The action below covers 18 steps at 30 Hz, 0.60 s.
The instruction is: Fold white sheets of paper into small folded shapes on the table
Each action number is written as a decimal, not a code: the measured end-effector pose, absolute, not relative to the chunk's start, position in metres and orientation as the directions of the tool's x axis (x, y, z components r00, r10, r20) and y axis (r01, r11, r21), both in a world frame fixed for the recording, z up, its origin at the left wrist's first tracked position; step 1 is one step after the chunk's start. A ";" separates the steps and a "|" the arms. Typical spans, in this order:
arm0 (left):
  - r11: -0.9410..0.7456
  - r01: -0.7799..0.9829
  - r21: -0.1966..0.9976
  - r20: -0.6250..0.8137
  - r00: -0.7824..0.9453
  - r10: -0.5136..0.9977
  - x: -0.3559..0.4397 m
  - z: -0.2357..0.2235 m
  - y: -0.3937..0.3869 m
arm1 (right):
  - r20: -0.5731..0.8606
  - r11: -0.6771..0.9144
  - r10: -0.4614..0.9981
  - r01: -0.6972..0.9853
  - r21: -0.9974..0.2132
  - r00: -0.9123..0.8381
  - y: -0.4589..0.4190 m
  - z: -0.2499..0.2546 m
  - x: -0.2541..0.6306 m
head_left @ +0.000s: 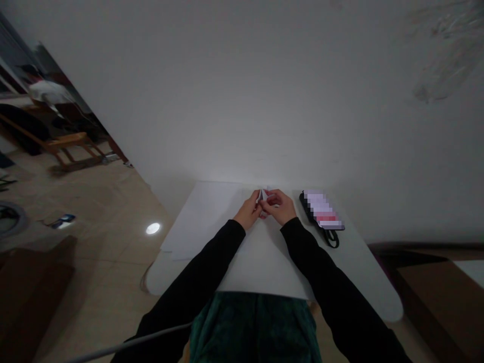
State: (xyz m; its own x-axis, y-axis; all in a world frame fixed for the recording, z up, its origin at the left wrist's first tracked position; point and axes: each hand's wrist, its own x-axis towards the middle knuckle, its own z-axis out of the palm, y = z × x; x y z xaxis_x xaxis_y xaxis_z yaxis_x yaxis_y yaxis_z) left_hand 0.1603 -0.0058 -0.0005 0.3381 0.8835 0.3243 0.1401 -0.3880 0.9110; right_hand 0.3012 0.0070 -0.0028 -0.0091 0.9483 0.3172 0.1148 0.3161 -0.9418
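Note:
Both hands meet over the far part of a small white table (264, 275). Between their fingertips is a small folded piece of white paper (262, 194), with a pointed top edge. My left hand (248, 210) grips it from the left, fingers closed. From the other side my right hand (280, 206) pinches it with thumb and forefinger. The fingers hide most of its lower part. Flat white paper sheets (204, 212) lie on the table to the left of my hands.
A phone (325, 209) with a lit screen rests on a black strapped case (331, 238) at the table's right. A white wall (249, 101) rises behind the table. Cardboard boxes (442, 297) stand at right; a wooden chair (70, 141) and a person (51, 93) are far left.

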 end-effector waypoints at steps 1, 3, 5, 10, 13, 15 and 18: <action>-0.381 0.144 0.913 0.326 0.302 0.896 0.159 0.000 -0.005 | 0.336 0.334 0.942 0.150 -0.930 -0.016 0.005 -0.003 0.299; -0.389 0.150 0.909 0.351 0.227 0.908 0.157 0.002 -0.004 | 0.354 0.356 0.934 0.175 -0.918 -0.045 0.001 -0.003 0.296; -0.421 0.156 0.894 0.394 0.177 0.902 0.156 0.005 -0.003 | 0.365 0.369 0.929 0.153 -0.917 -0.054 -0.002 -0.002 0.293; -0.345 -0.001 0.939 0.343 0.125 0.931 0.154 0.011 -0.002 | 0.392 0.392 0.918 0.018 -0.920 0.055 -0.003 0.001 0.294; -0.231 -0.055 0.971 0.237 0.143 0.961 0.153 0.015 -0.003 | 0.401 0.404 0.913 -0.034 -0.914 0.080 -0.002 0.002 0.294; -0.194 -0.046 0.980 0.199 0.154 0.968 0.152 0.018 -0.004 | 0.401 0.405 0.913 -0.065 -0.912 0.070 -0.002 0.003 0.295; -0.159 -0.103 0.982 0.174 0.161 0.972 0.151 0.019 -0.004 | 0.435 0.439 0.898 -0.094 -0.893 0.063 -0.001 0.003 0.297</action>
State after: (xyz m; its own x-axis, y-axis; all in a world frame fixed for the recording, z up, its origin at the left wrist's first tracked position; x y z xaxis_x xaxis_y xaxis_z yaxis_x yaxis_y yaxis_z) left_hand 0.1506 -0.0043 0.0187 0.1611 0.9715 0.1738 -0.1028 -0.1586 0.9820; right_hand 0.2970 -0.0010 0.0030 0.0627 0.8982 0.4352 -0.0938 0.4394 -0.8934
